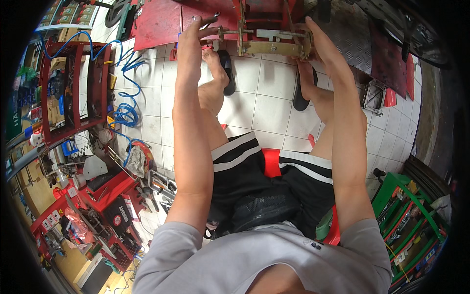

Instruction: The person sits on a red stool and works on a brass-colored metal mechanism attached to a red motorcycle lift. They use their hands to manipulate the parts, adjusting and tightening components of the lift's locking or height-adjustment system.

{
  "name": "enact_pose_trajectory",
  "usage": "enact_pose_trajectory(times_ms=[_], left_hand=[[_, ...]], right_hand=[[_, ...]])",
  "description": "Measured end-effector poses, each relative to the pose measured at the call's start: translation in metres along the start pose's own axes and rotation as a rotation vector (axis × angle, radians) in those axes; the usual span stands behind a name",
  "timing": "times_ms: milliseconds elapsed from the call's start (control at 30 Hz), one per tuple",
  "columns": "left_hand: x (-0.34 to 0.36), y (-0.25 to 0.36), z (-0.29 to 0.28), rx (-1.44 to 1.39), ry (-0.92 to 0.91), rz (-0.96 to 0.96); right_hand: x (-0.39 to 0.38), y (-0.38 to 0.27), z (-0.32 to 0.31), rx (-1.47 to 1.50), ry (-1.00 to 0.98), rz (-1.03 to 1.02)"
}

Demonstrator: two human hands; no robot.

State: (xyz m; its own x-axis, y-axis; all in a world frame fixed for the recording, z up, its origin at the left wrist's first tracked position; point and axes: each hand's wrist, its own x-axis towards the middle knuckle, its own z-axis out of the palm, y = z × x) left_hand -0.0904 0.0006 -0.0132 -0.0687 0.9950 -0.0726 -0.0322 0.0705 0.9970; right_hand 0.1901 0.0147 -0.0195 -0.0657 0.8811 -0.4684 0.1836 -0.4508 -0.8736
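Note:
A worn, yellowish-brown metal bracket [267,47] stands at the top of the view, against a red metal frame. A long thin rod [240,31] runs along it from side to side. At the rod's left end is my left hand [192,35], its fingers closed around that end and pointing right. A wrench with a ring end [211,19] shows just beyond these fingers. My right hand [319,41] is wrapped against the bracket's right end, its fingertips partly hidden behind the metal. Both arms stretch forward.
A red metal platform [156,22] lies far left, with a ridged metal plate [355,51] far right. A coiled blue air hose [126,115] hangs beside a red rack [73,93]. Tools fill a red cart [115,188] at left and a green rack [391,196] at right.

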Motion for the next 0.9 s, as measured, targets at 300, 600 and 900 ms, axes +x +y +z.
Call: enact_pose_trajectory(times_ms=[300, 600, 900], left_hand=[[-0.002, -0.001, -0.004, 0.03, -0.025, 0.064], [-0.004, 0.004, -0.001, 0.009, 0.084, 0.142], [0.003, -0.003, -0.015, -0.187, -0.022, 0.122]], right_hand=[[-0.002, -0.002, 0.001, -0.003, 0.024, -0.004], [-0.004, -0.005, 0.002, -0.015, 0.034, 0.005], [-0.002, -0.003, 0.002, -0.019, 0.032, -0.004]])
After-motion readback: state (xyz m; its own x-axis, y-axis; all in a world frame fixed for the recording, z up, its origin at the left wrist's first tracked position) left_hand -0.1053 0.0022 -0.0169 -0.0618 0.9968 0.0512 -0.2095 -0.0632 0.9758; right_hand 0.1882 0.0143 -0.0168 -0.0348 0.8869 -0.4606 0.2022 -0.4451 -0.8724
